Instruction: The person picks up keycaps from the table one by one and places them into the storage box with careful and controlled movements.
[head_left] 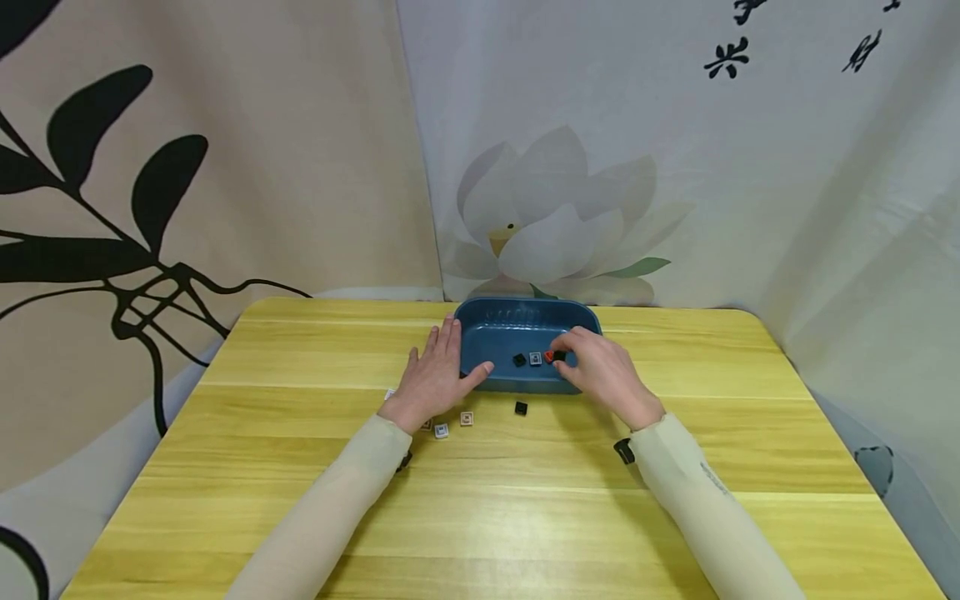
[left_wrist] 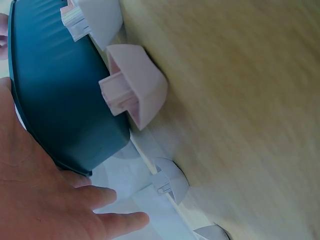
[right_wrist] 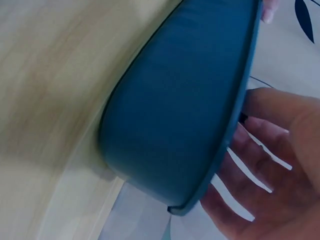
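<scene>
A blue rectangular dish [head_left: 528, 386] stands at the far side of the table, with keycaps inside it: a black one [head_left: 519, 360], a white-and-dark one [head_left: 535, 358] and a red one [head_left: 549, 357]. Over its right part, my right hand [head_left: 606, 373] pinches a black keycap [head_left: 559, 356] between thumb and fingertips. Whether the red one touches those fingers I cannot tell. My left hand [head_left: 432, 377] rests at the dish's left rim, fingers straight and spread. In the left wrist view a pink keycap [left_wrist: 145, 85] lies on its side near the dish wall.
On the wooden table [head_left: 585, 517], a black keycap [head_left: 521, 408], a pale pink one [head_left: 467, 418] and a white one [head_left: 442, 431] lie before the dish. More keycaps are partly hidden by the left wrist. A printed curtain [head_left: 337, 167] hangs behind the table.
</scene>
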